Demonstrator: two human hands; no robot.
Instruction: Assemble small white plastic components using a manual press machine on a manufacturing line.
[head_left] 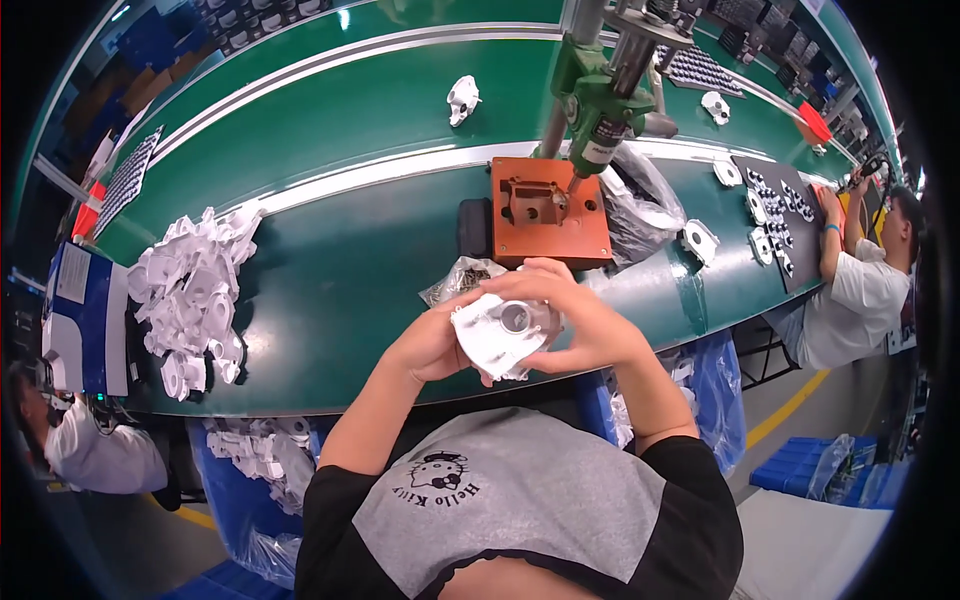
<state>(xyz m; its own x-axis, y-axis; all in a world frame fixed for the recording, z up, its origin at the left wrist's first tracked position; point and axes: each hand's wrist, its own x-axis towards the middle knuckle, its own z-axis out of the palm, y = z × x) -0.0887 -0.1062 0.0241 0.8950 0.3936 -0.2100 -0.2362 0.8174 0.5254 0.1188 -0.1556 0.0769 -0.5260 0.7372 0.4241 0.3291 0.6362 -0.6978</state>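
Note:
Close to my body, above the table's near edge, I hold a white plastic housing (490, 338) with a round hole on its upper side. Around its left side curl the fingers of my left hand (432, 338). My right hand (585, 318) grips it from the right, its thumb along the lower edge and its fingers over the far side. Just beyond my hands lies a clear plastic bag (462, 280) of small metal parts. Farther off stands an orange fixture block (512, 240) with a recess, under a green press (600, 120) whose tip reaches down to it.
A heap of white housings (195, 290) covers the table's left side. Blue bins (225, 490) with more housings stand below the near edge. Single housings (700, 242) lie to the right, beside a crumpled plastic bag (645, 215). One person (850, 280) works at right, another (100, 450) at left.

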